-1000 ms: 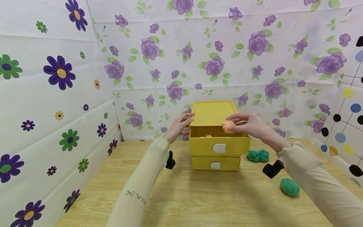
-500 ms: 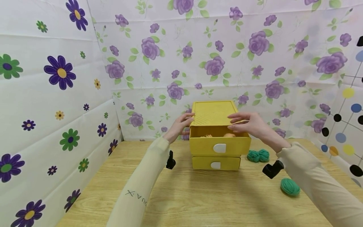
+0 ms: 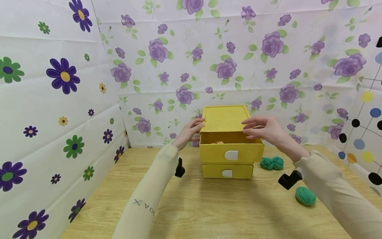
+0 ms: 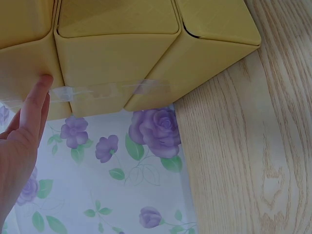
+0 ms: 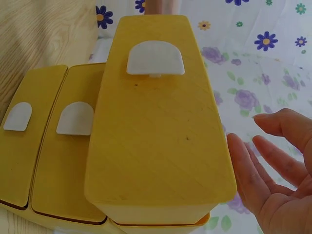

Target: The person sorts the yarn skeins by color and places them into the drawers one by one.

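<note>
Between the left hand [image 3: 189, 132], straight fingers touching, and right hand [image 3: 266, 130], fingers parted, both holding nothing, sits one yellow boxy three-drawer chest [image 3: 226, 118]; its pulled-out top drawer [image 3: 250, 153] has orange fluffy yarn [image 3: 219, 142] (only some shows).

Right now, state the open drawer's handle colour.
The handle is white, clearest from the right wrist.

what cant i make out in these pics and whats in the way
- Most of the orange yarn in the open drawer: head view, hidden behind that drawer's front.
- Anything inside the closed drawers: right wrist view, hidden by their fronts.
- The end of the lettering on the left sleeve: head view, it curves out of sight.
</note>
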